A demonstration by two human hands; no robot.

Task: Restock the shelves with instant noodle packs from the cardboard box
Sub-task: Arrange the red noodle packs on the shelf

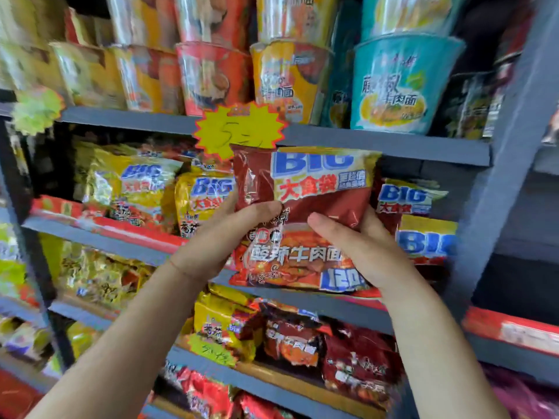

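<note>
The red noodle pack (302, 219) hid most fingers of both the left hand (217, 234) and the right hand (360, 252) (only thumbs showed in front). Packs at the far left (18, 261) were smeared by blur, and the cups along the top (287, 16) were cropped.

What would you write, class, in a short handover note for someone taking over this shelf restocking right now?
Left hand: holds the red noodle pack by its left edge, thumb on the front.
Right hand: holds the same pack by its right side.
The pack is upright in front of the middle shelf, not yet set down.
Done: yellow packs and red packs already stand on that shelf.
Left: place this pack by the red ones on the right. The cardboard box is not in view.
</note>
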